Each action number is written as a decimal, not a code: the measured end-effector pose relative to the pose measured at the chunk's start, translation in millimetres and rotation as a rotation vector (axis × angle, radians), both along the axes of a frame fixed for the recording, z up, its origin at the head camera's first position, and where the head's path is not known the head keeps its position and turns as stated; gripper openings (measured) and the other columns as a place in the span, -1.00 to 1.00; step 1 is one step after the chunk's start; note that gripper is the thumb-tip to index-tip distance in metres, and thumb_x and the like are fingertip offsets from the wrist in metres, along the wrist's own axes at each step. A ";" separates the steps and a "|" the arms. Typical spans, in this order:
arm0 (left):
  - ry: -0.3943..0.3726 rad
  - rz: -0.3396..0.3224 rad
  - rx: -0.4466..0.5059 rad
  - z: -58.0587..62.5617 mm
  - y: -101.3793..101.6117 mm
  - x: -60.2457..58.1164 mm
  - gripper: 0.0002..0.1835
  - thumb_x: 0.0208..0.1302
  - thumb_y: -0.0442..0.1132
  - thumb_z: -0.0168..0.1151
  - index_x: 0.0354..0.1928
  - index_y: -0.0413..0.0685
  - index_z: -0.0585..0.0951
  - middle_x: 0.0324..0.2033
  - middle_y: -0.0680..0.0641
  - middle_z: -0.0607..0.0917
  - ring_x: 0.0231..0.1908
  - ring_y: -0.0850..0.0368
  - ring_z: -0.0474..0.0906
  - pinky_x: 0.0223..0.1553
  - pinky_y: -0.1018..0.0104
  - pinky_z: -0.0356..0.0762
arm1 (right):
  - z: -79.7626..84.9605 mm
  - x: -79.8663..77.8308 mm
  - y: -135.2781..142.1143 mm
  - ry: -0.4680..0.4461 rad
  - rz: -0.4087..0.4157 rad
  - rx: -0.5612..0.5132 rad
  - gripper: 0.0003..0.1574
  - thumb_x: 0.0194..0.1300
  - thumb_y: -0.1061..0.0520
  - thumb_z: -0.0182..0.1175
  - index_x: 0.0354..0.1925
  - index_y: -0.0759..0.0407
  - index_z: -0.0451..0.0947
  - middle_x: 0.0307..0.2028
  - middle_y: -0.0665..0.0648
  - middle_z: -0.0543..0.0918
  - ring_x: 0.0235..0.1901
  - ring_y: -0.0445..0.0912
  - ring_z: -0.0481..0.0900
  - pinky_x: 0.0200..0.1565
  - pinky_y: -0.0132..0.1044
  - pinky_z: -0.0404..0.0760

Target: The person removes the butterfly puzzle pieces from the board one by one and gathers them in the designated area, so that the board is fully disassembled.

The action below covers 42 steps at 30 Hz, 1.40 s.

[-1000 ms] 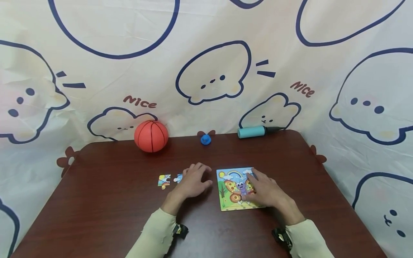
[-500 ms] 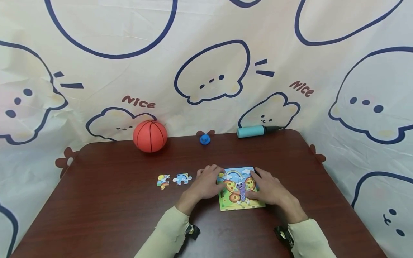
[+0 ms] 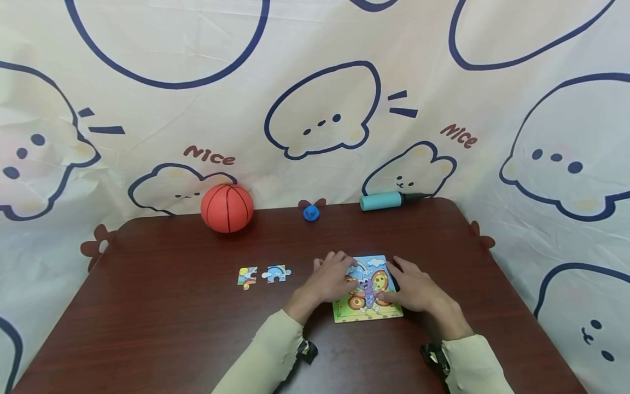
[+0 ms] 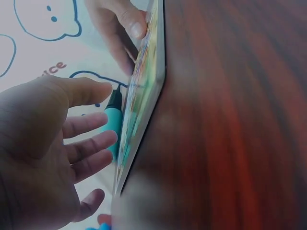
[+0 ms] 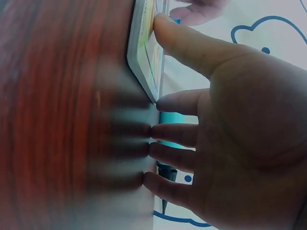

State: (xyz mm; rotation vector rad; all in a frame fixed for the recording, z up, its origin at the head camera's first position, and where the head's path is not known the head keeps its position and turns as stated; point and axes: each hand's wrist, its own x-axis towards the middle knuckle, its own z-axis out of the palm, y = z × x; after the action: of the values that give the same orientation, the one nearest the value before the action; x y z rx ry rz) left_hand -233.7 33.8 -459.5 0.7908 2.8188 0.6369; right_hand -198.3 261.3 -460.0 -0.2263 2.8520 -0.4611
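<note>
A square jigsaw puzzle (image 3: 368, 313) with a butterfly picture lies flat on the table. Over its left part is my left hand (image 3: 331, 280), fingers loosely spread; the left wrist view shows them apart from the board with nothing held. At the right side is my right hand (image 3: 418, 290). Its thumb (image 5: 180, 40) rests on the puzzle's face, the index fingertip is at a corner, and the other straight fingers reach down to the tabletop. Two loose puzzle pieces lie left of the board, one with a sun (image 3: 247, 277) and one with a rainbow (image 3: 276, 272).
Along the back of the brown table (image 3: 162, 328) sit a red ball (image 3: 227, 208) with black lines, a small blue object (image 3: 311, 213) and a teal hand pump (image 3: 381, 201). A cartoon-printed cloth (image 3: 315, 49) hangs behind and at both sides.
My left hand has moved right, from beside the rainbow piece, which it partly covered, to over the puzzle's left part. My right hand has shifted slightly rightward at the board's right side.
</note>
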 end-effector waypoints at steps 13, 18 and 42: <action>-0.015 0.000 -0.035 -7.1 27.7 -5.3 -0.62 0.26 0.10 0.23 0.04 0.14 0.59 -0.10 0.08 0.51 -0.14 0.17 0.27 -0.15 0.15 0.11 | -4.2 0.3 -1.3 0.006 -0.018 0.012 0.16 0.08 -0.40 0.30 0.43 0.17 0.19 0.45 0.34 0.12 0.41 0.30 0.10 0.24 0.34 0.20; -0.007 0.010 -0.045 -9.2 34.1 -6.2 -0.63 0.26 0.11 0.23 0.01 0.14 0.62 -0.12 0.07 0.51 -0.16 0.16 0.27 -0.18 0.15 0.08 | -5.7 -0.6 -3.0 0.002 -0.020 0.016 0.15 0.08 -0.39 0.30 0.43 0.17 0.20 0.46 0.33 0.12 0.41 0.29 0.10 0.25 0.33 0.20; 0.003 0.045 -0.014 -11.8 46.2 -11.9 -0.82 0.27 0.06 0.23 -0.22 0.19 0.58 0.00 0.09 0.47 -0.11 0.16 0.25 -0.18 0.16 0.07 | -1.1 -2.4 0.5 0.021 0.003 0.029 0.10 0.11 -0.33 0.31 0.41 0.21 0.21 0.44 0.35 0.14 0.40 0.29 0.13 0.23 0.33 0.23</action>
State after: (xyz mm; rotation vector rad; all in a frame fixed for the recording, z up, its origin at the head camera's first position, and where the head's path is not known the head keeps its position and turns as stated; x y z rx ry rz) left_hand -245.6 80.1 -471.2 0.7291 2.8479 0.6223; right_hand -200.7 261.8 -461.1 -0.2311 2.8762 -0.4184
